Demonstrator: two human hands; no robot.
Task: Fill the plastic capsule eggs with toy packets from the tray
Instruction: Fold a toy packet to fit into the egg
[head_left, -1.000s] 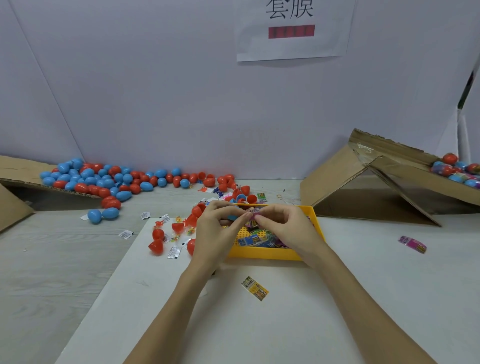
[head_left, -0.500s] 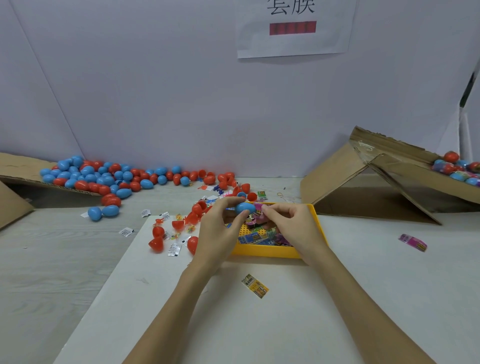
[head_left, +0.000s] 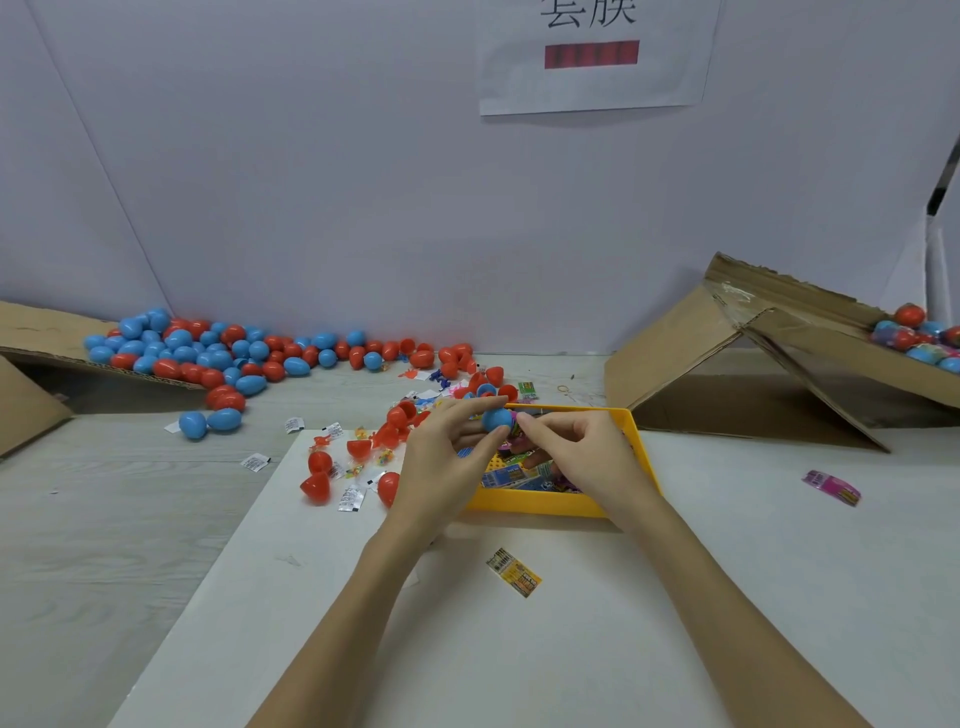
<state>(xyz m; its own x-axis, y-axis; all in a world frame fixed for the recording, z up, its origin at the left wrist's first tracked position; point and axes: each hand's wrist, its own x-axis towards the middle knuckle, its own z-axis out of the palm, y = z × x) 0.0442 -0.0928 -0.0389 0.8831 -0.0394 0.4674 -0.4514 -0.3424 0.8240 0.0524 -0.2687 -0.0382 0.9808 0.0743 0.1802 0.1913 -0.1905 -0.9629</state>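
My left hand (head_left: 447, 462) pinches a blue capsule egg half (head_left: 496, 419) between thumb and fingers, above the left end of the yellow tray (head_left: 540, 505). My right hand (head_left: 576, 457) presses a pink toy packet (head_left: 514, 420) against the blue half with curled fingers. The tray holds several colourful toy packets (head_left: 511, 475), partly hidden by both hands. Loose red egg halves (head_left: 317, 486) lie left of the tray.
A heap of blue and red eggs (head_left: 208, 353) spreads over a cardboard flap at the back left. A cardboard box (head_left: 727, 353) at the right holds filled eggs (head_left: 919, 338). A yellow packet (head_left: 514, 571) lies near me, a pink packet (head_left: 831, 486) at the right.
Both hands have lifted a little over the tray. The blue egg half has come into view in my left fingers, and my right hand has brought the pink packet up to it.
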